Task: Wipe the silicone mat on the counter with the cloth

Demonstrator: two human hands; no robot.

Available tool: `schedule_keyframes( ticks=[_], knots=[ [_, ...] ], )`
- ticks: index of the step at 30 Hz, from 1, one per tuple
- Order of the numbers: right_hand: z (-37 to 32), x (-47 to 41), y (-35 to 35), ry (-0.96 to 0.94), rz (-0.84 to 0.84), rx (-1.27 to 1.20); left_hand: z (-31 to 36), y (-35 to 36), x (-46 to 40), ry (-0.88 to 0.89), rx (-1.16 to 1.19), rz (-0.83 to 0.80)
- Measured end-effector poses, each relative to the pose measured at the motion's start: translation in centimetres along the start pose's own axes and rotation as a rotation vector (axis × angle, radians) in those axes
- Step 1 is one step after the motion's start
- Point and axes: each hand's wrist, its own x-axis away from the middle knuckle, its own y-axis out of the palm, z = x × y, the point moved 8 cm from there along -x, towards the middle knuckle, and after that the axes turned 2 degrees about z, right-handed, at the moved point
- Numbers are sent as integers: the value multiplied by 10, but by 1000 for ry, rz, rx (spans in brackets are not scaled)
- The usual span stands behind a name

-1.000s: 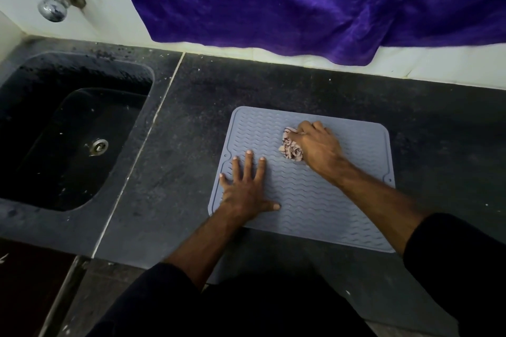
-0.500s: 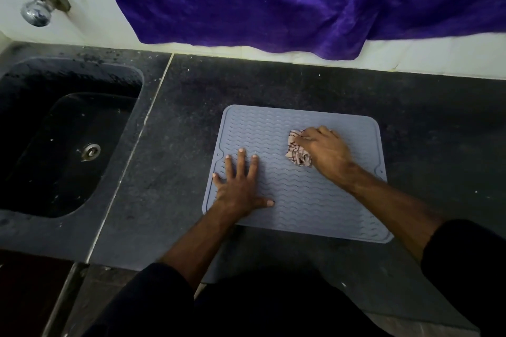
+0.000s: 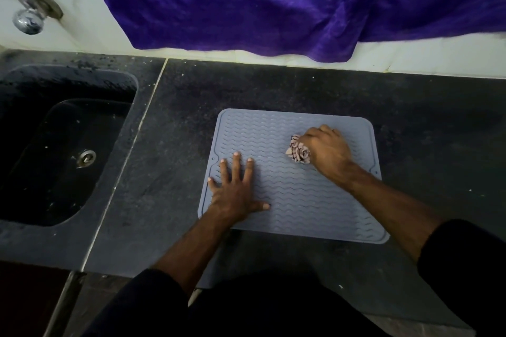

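A grey silicone mat (image 3: 295, 194) with a wavy ribbed pattern lies on the dark counter (image 3: 273, 85). My left hand (image 3: 235, 191) presses flat on the mat's left part, fingers spread and straight. My right hand (image 3: 327, 150) grips a crumpled, pale patterned cloth (image 3: 298, 152) and holds it against the mat's upper right area. Most of the cloth is bunched under my fingers; only its left side shows.
A black sink (image 3: 54, 145) with a metal drain (image 3: 86, 157) is set into the counter at the left. A chrome tap (image 3: 26, 12) sticks out of the white wall above it. A purple cloth (image 3: 273, 0) hangs down the wall behind the mat.
My right hand has slid the cloth to the right across the mat. My left hand has stayed pressed flat on the mat's left part.
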Motion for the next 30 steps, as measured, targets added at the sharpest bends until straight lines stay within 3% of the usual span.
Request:
schedule_keyframes(
  ticks=[6,10,16,21,24,28,30],
  knots=[
    [-35,-9,1,-69,79,-113,3,-3,2,-5,-16,-16],
    [-13,3,5,-89,84,-89,2,-2,2,0,-17,-6],
    [3,-10,-11,27,106,-144,4,-3,3,7,-27,0],
    [-20,-9,0,-105,80,-125,2,-2,2,9,-30,-1],
    [-1,-7,1,-54,69,-125,0,0,1,9,-18,8],
    [37,0,-12,169,61,-217,0,0,-1,11,-8,13],
    [33,5,-17,146,116,-294,1,-2,-1,18,-5,18]
  ],
)
